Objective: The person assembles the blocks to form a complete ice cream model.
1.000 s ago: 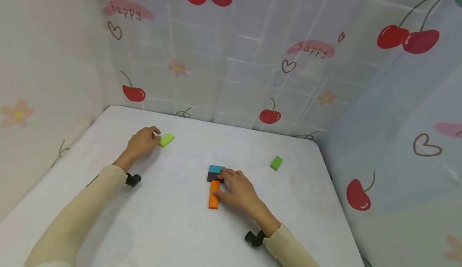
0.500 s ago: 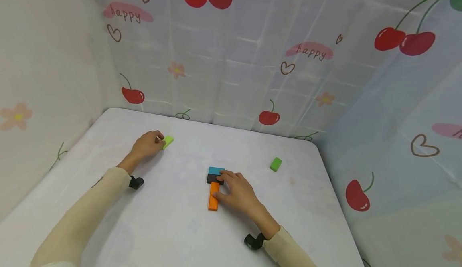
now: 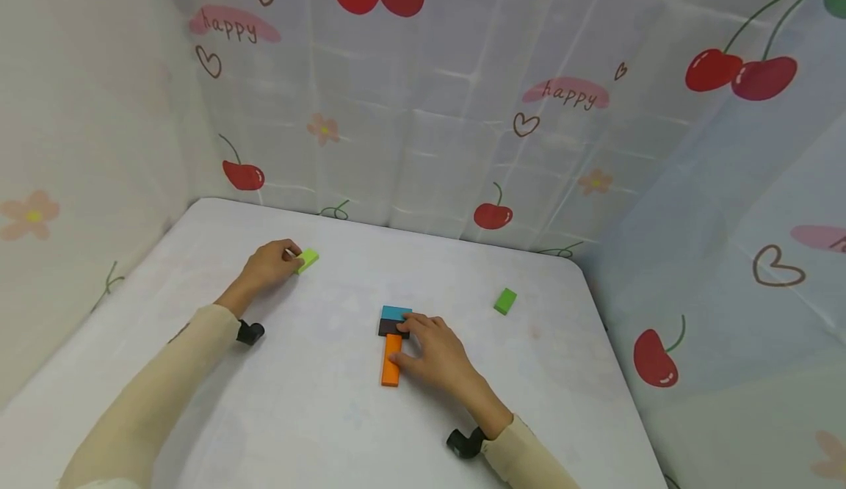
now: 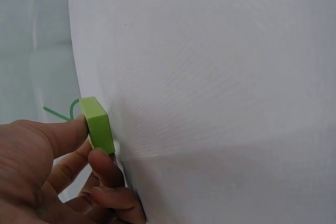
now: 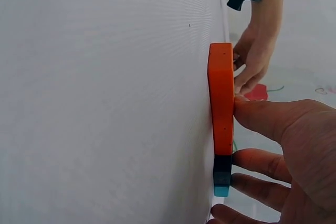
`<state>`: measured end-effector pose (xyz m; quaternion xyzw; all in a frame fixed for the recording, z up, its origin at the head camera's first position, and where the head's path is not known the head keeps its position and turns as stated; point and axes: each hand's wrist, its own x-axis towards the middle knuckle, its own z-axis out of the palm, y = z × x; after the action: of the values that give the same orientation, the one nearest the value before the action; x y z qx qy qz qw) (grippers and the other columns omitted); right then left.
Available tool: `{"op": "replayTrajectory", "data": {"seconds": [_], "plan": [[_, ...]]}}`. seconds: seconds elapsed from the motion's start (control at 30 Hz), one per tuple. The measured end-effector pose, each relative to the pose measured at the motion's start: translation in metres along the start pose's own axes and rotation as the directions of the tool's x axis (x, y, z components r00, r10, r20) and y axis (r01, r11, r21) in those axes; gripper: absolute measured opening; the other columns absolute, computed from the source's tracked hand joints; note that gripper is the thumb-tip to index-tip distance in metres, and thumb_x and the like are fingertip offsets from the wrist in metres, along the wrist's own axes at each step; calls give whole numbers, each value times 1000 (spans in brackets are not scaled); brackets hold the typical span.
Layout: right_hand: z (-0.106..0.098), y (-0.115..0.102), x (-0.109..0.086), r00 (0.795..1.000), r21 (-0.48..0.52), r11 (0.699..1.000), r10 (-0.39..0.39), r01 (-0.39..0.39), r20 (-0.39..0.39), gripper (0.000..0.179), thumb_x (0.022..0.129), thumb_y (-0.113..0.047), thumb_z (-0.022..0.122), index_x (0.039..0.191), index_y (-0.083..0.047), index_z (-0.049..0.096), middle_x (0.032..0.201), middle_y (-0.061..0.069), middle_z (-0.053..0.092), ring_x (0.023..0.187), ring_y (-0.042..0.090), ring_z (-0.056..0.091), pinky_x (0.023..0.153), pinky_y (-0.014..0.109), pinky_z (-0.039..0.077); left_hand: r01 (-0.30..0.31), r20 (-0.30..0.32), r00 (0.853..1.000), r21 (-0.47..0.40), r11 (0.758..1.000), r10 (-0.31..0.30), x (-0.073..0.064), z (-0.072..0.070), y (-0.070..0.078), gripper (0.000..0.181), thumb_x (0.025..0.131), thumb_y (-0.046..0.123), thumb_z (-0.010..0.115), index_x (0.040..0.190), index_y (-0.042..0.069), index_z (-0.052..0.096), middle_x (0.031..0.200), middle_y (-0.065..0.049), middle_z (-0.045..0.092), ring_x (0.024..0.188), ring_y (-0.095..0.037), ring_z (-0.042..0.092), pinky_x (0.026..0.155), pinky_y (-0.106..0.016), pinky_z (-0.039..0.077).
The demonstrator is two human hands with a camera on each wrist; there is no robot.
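At the table's far left, my left hand pinches a lime-green rectangular block by its near end. The left wrist view has the thumb against one face of that block and fingers at its other side. Near the middle, a long orange block points toward me, its far end against a black block. Right behind the black one lies a blue block. My right hand rests on this row, thumb on the orange block and fingertips on the black and blue end. Its fingers are extended, partly hiding the black block.
A darker green block lies alone on the right part of the white table. A curtain with cherry prints hangs behind the table's far edge and along both sides.
The left hand has shifted slightly to the right, over the lime-green block's near end, and pinches it. The right hand and the row of blocks have kept their places.
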<state>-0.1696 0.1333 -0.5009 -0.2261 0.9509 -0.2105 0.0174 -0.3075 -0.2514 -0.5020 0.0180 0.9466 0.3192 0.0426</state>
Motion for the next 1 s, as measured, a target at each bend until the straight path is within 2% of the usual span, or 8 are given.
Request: {"op": "replayTrajectory", "data": {"seconds": [0.27, 0.37, 0.67, 1.0], "plan": [[-1, 0, 0, 1000, -1, 1000, -12, 12, -7, 52, 96, -46, 80, 139, -18, 70, 160, 3, 59, 136, 30, 59, 112, 50, 52, 66, 51, 997, -56, 996, -63, 0, -7, 6, 36, 107, 28, 64, 134, 4, 66, 124, -23, 67, 110, -36, 61, 92, -48, 52], [0, 1, 1, 1000, -4, 1000, -15, 15, -1, 53, 96, -46, 79, 140, -18, 70, 160, 3, 59, 135, 29, 60, 112, 50, 52, 74, 67, 995, -63, 995, -70, 1, -7, 7, 36, 107, 27, 64, 135, 4, 66, 125, -24, 65, 111, -36, 60, 92, -47, 52], [0, 2, 2, 1000, -11, 1000, -9, 9, 0, 53, 96, -47, 80, 140, -18, 70, 160, 2, 59, 135, 30, 60, 112, 50, 52, 31, 72, 997, -70, 997, -26, 6, 2, 18, 35, 107, 26, 66, 134, 4, 68, 122, -22, 66, 109, -34, 59, 94, -48, 50], [1, 4, 3, 1000, 4, 1000, 4, -4, 18, 55, 96, -51, 78, 141, -20, 69, 163, -1, 56, 138, 29, 58, 113, 51, 51, 12, 108, 994, -91, 996, -2, 12, 10, 25, 32, 107, 23, 65, 132, 5, 69, 124, -20, 66, 109, -31, 59, 90, -41, 51]]}}
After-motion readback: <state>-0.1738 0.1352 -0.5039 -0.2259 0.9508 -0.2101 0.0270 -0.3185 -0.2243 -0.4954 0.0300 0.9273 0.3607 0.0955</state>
